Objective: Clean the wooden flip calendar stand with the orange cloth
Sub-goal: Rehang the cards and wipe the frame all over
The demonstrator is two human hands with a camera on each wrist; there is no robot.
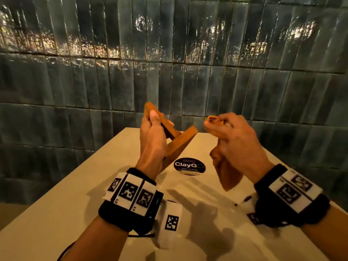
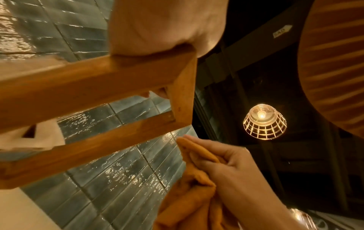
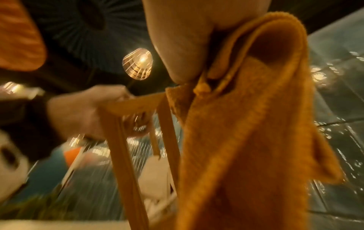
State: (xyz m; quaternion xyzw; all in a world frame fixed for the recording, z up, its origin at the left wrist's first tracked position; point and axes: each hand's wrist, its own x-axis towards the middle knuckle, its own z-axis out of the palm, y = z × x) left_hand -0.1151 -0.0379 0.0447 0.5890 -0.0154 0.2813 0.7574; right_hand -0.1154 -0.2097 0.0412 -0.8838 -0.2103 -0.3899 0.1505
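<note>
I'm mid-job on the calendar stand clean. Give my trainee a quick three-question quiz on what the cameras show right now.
1. True or false: the wooden stand is resting flat on the table.
2. Which hand holds the orange cloth? A) left hand B) right hand C) neither
3. Fill in: the round black sticker on the table reads "Clay__", as far as it can be read.

Key
1. False: the left hand holds it up, above the table.
2. B: the right hand holds it bunched, beside the stand, not touching it.
3. "G"; the rest is blurred.
</note>
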